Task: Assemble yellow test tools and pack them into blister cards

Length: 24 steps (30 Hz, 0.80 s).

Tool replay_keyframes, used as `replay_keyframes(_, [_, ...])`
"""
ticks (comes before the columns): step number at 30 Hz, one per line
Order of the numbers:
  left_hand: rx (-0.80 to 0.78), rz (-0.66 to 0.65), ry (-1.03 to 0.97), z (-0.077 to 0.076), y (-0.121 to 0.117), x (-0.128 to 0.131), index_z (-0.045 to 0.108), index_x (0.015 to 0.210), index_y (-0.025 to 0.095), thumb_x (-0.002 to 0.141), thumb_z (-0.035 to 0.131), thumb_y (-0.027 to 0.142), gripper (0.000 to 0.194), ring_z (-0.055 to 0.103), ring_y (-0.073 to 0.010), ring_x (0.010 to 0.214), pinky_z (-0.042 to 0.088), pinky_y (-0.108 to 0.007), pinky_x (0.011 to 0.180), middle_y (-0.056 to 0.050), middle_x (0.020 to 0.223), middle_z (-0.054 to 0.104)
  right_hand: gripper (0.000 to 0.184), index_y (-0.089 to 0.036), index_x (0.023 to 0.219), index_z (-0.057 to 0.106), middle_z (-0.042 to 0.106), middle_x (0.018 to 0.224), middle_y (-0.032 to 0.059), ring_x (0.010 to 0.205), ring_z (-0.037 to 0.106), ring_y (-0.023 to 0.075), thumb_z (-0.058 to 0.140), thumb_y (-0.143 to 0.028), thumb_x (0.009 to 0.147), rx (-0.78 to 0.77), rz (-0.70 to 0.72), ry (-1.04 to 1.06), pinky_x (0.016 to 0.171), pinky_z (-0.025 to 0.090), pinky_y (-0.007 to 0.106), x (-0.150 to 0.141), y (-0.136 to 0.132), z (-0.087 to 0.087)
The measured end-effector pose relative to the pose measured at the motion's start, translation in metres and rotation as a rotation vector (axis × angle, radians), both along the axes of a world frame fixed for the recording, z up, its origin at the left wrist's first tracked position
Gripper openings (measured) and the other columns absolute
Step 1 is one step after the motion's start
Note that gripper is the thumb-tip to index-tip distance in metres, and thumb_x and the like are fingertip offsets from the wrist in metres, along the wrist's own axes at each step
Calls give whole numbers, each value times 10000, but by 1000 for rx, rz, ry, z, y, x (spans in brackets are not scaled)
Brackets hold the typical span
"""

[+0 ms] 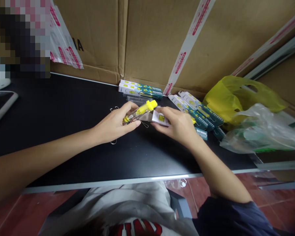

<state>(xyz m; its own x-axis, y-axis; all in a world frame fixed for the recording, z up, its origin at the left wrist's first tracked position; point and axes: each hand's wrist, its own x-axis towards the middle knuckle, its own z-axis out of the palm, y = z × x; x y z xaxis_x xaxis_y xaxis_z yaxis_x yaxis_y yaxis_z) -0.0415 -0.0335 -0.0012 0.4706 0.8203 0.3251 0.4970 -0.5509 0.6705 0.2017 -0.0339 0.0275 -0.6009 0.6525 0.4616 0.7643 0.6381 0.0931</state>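
Note:
My left hand [115,126] is closed around a slim clear tube with yellow ends [140,110], tilted up to the right. Its exact kind cannot be made out. My right hand [178,126] grips a small white carton [161,118] with a yellow square printed on it. The carton's near end points at the tube, and an open flap seems to show there. Thin bent wire hooks [113,142] lie on the black table beside and under my left hand.
Printed cartons [140,88] are stacked at the back; several more [199,111] lie right of my right hand. Clear plastic packaging [139,99] lies behind my hands. Yellow [226,95] and clear [263,131] bags sit at the right. A large cardboard box [149,39] walls the back.

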Motion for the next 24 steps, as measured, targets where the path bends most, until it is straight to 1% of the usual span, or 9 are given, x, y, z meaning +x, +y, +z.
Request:
replay_keyframes(2, [7, -15, 76, 0, 1, -1, 497, 1112, 189, 914, 476, 461, 337, 574, -161, 756, 405, -258, 674, -16, 913, 614, 305, -208, 1099, 610, 725, 941, 57, 801, 667, 200, 591, -413, 875, 31, 1, 2, 628, 431, 277, 6, 5, 4])
replay_keyframes(4, [4, -53, 150, -2, 3, -1, 510, 1047, 188, 929, 446, 475, 317, 560, -162, 718, 379, -260, 645, -12, 855, 598, 299, -197, 1110, 611, 716, 974, 75, 841, 658, 213, 578, -394, 888, 64, 19, -14, 671, 449, 296, 10, 10, 6])
replay_keyframes(8, [9, -96, 200, -5, 4, 1, 513, 943, 187, 940, 431, 485, 309, 546, -164, 698, 347, -260, 619, -20, 830, 596, 295, -184, 1119, 614, 696, 1008, 97, 868, 629, 231, 566, -378, 902, 133, 70, -63, 711, 446, 326, 14, 15, 7])
replay_keyframes(14, [-28, -88, 207, -3, 3, 1, 513, 921, 185, 940, 428, 496, 323, 527, -158, 639, 334, -262, 594, -2, 745, 562, 286, -210, 1155, 597, 683, 1034, 91, 859, 598, 239, 554, -349, 908, 179, 83, -76, 716, 421, 350, 16, 16, 10])
replay_keyframes(16, [-58, -107, 197, -4, 3, 0, 531, 954, 177, 940, 418, 508, 350, 542, -163, 654, 353, -266, 610, -5, 753, 571, 290, -210, 1166, 591, 682, 1042, 94, 861, 592, 241, 551, -345, 912, 210, 92, -77, 715, 419, 355, 17, 16, 11])
replay_keyframes(20, [-125, -166, 167, -5, 4, 0, 573, 1003, 169, 937, 415, 499, 372, 567, -169, 710, 403, -270, 656, -18, 812, 611, 335, -214, 1195, 586, 681, 1061, 98, 867, 582, 243, 541, -404, 922, 245, 150, -131, 720, 409, 368, 16, 15, 9])
replay_keyframes(24, [-202, -176, 98, -3, 4, 2, 599, 925, 185, 890, 484, 493, 330, 557, -164, 701, 434, -256, 637, -1, 751, 596, 342, -237, 1223, 587, 668, 1098, 98, 938, 572, 242, 508, -418, 943, 220, 216, -171, 776, 406, 378, 13, 12, 5])
